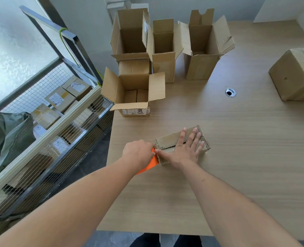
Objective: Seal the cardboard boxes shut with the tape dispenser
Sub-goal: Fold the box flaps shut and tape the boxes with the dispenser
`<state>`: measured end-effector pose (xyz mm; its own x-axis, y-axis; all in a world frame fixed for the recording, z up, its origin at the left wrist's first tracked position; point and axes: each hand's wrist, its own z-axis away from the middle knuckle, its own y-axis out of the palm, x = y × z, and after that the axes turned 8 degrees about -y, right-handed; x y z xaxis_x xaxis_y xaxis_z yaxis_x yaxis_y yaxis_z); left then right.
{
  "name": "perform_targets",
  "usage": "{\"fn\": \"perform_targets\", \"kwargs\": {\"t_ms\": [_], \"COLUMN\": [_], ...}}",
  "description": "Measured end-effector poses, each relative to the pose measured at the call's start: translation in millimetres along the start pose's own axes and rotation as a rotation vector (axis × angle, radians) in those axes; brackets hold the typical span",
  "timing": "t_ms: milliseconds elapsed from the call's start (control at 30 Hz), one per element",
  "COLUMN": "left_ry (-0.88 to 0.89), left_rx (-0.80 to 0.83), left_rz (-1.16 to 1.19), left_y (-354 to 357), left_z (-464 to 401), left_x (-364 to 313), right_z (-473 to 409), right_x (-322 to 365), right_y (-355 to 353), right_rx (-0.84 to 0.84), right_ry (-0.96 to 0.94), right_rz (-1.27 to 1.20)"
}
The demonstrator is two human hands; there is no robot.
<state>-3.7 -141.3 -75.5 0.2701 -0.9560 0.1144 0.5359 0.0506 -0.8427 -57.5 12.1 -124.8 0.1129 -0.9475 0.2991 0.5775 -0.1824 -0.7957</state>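
- Tabletop point(245, 157): light wood-grain laminate, filling the centre and right of the frame; its left edge runs diagonally from upper centre to lower centre. A round metal cable grommet point(230, 92) is set into it right of centre.
- Small cardboard box point(167, 141): lies flat on the tabletop at centre frame, flaps folded down, clear tape visible over its top.
- Right hand point(185, 150): fingers straight and spread, palm pressed flat on the top of the small cardboard box.
- Left hand point(138, 154): fingers curled round the orange tape dispenser point(152, 164), which sits at the left end of the small cardboard box, touching it. Most of the dispenser is hidden by the hand.
- Open cardboard boxes point(158, 50): four stand at upper centre with flaps raised; the nearest one point(135, 93) holds smaller cartons.
- Sealed cardboard box point(295, 73): taped shut, at the right edge of the frame, well apart from the others.
- Wire-mesh cage trolley point(46, 139): at left beside the tabletop, holding labelled parcels point(58, 100); a green bag point(8, 136) hangs at its left.
- Room: pale walls at the top of the frame, frosted window point(14, 50) at upper left, dark tiled floor point(87, 166) below the trolley.
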Motion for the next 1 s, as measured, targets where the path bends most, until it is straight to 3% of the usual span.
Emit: {"fn": "perform_targets", "kwargs": {"t_ms": [367, 500, 633, 1000], "left_ry": [-0.17, -0.243, -0.234, -0.195], "left_rx": [0.098, 0.132, 0.039, -0.321], "left_rz": [0.126, 0.022, 0.103, 0.338], "left_y": [-4.4, 18.3, 44.6, 32.3], "left_z": [-13.6, -3.9, 10.8, 23.2], "left_x": [-1.5, 18.0, 40.6, 53.2], "right_z": [-0.1, 0.1, -3.7, -4.5], "right_x": [-0.4, -2.1, -3.3, -2.2], "right_y": [-0.2, 0.7, 0.4, 0.7], "right_rx": [0.002, 0.014, 0.005, -0.01], "right_ry": [-0.015, -0.036, -0.038, -0.043], "right_rz": [-0.012, -0.003, 0.008, 0.033]}}
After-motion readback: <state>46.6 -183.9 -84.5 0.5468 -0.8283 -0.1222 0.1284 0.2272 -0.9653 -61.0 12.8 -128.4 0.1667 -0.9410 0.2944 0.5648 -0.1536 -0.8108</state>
